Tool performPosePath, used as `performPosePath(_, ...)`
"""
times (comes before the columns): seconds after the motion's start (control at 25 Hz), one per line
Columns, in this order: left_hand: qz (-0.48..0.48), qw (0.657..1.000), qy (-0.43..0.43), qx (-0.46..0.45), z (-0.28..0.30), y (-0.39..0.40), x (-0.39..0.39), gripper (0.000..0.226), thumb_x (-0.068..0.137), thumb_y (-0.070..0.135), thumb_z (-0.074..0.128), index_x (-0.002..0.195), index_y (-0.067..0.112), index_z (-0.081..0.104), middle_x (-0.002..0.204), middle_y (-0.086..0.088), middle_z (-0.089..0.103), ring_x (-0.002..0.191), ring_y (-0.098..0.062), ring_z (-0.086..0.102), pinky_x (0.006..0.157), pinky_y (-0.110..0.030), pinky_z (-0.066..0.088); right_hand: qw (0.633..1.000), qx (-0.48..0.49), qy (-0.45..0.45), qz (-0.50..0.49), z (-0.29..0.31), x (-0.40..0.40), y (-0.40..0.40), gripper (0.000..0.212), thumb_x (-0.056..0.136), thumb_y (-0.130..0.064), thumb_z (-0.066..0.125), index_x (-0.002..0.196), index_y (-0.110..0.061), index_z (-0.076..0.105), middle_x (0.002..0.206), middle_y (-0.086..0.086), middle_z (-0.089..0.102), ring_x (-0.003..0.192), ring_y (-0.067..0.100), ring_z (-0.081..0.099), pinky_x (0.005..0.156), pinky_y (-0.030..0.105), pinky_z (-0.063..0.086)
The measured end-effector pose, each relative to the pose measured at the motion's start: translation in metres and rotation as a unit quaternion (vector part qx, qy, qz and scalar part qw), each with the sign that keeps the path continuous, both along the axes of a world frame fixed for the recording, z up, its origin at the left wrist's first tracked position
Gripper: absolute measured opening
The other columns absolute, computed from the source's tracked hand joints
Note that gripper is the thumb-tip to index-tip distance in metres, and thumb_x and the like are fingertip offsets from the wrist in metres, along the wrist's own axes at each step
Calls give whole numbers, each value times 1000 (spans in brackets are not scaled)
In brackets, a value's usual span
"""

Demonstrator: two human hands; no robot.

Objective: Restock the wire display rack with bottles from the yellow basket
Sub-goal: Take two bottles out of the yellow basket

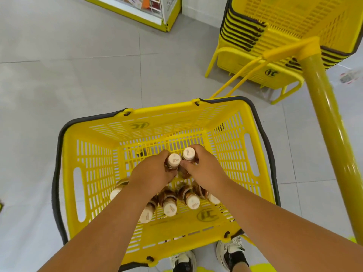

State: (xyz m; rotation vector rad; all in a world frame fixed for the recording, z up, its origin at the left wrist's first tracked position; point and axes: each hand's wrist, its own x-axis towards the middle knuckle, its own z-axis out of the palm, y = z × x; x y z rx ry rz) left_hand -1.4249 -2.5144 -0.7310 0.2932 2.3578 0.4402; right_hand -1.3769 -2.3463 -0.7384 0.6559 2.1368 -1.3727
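Observation:
A yellow basket [94, 173] with dark handles stands on the floor below me. Both my hands reach into it. My left hand [155, 169] grips a brown bottle with a cream cap [173, 160]. Right beside it, my right hand [204, 169] grips a second bottle of the same kind [189, 153]. Several more brown bottles [192, 200] lie in the basket under my forearms, caps toward me. The wire display rack is not in view.
A yellow post [330, 138] rises at the right. Behind it is a stack of yellow baskets [255, 36] on a yellow stand. A yellow-framed shelf unit [157, 14] sits at the top. My shoes [231, 252] are by the basket's near edge. Grey tile floor [59, 65] spreads left.

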Motion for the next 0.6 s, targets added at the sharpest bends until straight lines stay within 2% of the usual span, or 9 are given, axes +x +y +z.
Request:
performPosePath(0.12, 71, 996, -26, 37, -9, 1, -4, 46, 90, 49, 70, 131, 35, 56, 126, 5, 67, 115, -24, 62, 84, -37, 51, 1000, -10, -2, -14, -6, 0, 3, 34, 95, -26, 73, 125, -23, 59, 113, -5, 62, 101, 17, 58, 77, 26, 42)
performPosePath(0.24, 141, 984, -57, 89, -13, -3, -5, 44, 90, 39, 74, 131, 30, 61, 132, 3, 65, 124, -24, 58, 88, -34, 43, 1000, 1, -11, -9, -7, 4, 7, 34, 92, -26, 76, 124, -23, 63, 112, -6, 64, 102, 17, 58, 80, 28, 42)
performPosePath(0.32, 141, 983, -51, 108, -9, -5, -5, 42, 91, 34, 74, 131, 27, 61, 130, 1, 66, 122, -25, 58, 87, -33, 41, 1000, 0, -3, -23, -2, 6, 10, 33, 89, -25, 79, 120, -24, 66, 112, -6, 68, 104, 17, 62, 81, 30, 47)
performPosePath(0.4, 156, 980, -26, 122, 6, -7, -4, 41, 91, 33, 74, 129, 27, 61, 125, 1, 68, 117, -24, 59, 85, -32, 41, 999, -6, 6, -42, 15, 7, 14, 29, 87, -25, 81, 114, -25, 68, 108, -7, 70, 103, 15, 64, 78, 25, 49)
performPosePath(0.48, 195, 970, -4, 147, 30, -8, -6, 35, 89, 33, 76, 121, 29, 64, 116, 4, 70, 111, -20, 62, 83, -31, 42, 999, -9, 21, -47, 40, 3, 17, 29, 86, -26, 82, 112, -26, 69, 106, -10, 71, 101, 12, 65, 77, 22, 50)
performPosePath(0.6, 222, 956, 24, 189, 87, -11, -14, 29, 86, 33, 78, 112, 33, 66, 107, 12, 71, 104, -12, 64, 84, -33, 49, 997, -5, 62, -44, 91, -10, 25, 28, 82, -26, 83, 107, -29, 70, 101, -10, 72, 98, 15, 66, 80, 28, 53)
